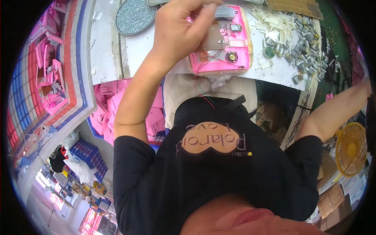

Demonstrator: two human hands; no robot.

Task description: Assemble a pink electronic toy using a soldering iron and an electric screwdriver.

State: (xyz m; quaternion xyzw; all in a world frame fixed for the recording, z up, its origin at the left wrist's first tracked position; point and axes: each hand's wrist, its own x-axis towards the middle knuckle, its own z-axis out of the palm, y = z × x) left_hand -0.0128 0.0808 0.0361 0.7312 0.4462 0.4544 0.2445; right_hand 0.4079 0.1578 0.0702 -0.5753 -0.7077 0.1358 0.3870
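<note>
A pink plastic housing (243, 64) lies open-side up on a padded block at the table's front edge. Inside it sit a round black speaker (231, 57), a brown board (212, 38), thin wires and a small boxed part (235, 28). My left hand (178, 29) reaches over the housing's left side, thumb and forefinger closed together beside a grey block-shaped part (225, 13). What lies between the fingertips is hidden at the upper edge. Red and green wires (204, 95) hang from the housing toward my lap. My right forearm stretches to the right, its hand out of view.
A round tray of small screws (135, 16) stands at the far left. White plastic pieces (274, 27) and a heap of small metal motors (303, 55) cover the table's right. Pink shells (113, 109) fill a container below left; a yellow fan (351, 149) is at right.
</note>
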